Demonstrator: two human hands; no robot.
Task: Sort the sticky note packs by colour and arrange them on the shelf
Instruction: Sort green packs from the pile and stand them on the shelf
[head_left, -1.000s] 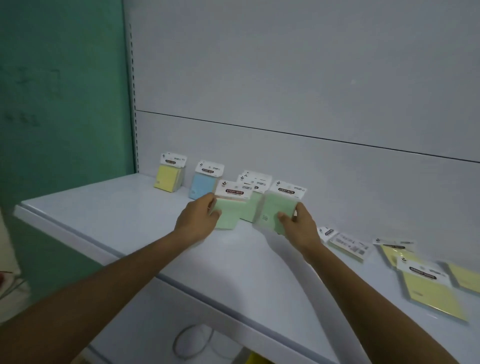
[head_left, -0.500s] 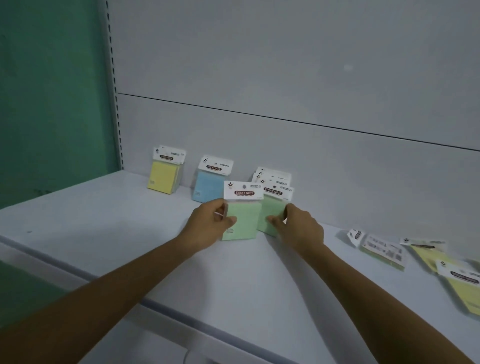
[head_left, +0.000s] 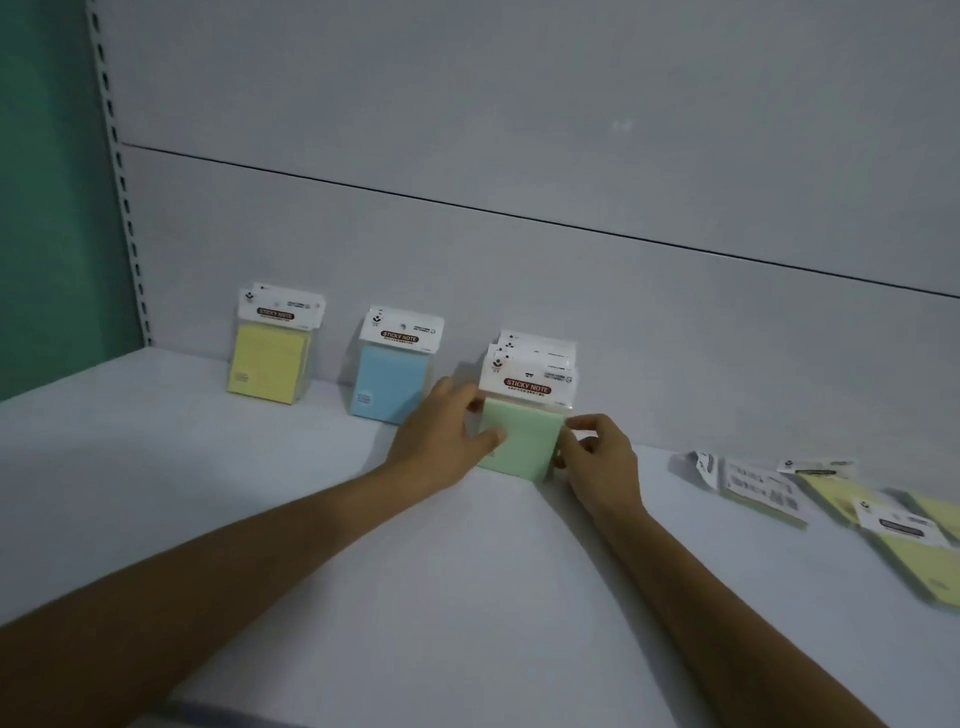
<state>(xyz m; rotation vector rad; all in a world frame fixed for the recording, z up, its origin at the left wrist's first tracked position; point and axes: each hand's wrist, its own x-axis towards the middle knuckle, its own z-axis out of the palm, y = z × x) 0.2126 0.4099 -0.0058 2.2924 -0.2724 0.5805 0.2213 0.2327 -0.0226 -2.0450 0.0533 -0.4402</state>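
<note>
Against the back panel (head_left: 649, 322), mid-shelf: the front green pack (head_left: 522, 441) stands upright and leans on more green packs (head_left: 537, 347) behind it, of which only the white headers show.

Left hand (head_left: 441, 431) grips the front green pack's left edge, thumb laid across the green face. The other fingers go round the side and are mostly hidden. Right hand (head_left: 597, 457) pinches its right edge between thumb and forefinger, with the remaining fingers curled in.

Left of the front green pack:
- The blue pack (head_left: 389, 382) is upright and near. The left hand overlaps its lower right corner; can't tell if they touch.
- The yellow packs (head_left: 270, 364) are upright, with a wider gap and two headers showing.
- The slotted upright (head_left: 119, 182) stands at the far left.

Right of it there is a stretch of shelf (head_left: 467, 597), then loose packs lying flat. One is a face-down pack (head_left: 758, 491); past it, pale yellow flat packs (head_left: 914, 556) run out of frame.

In front of it, open surface runs to the front edge, crossed only by both forearms.
</note>
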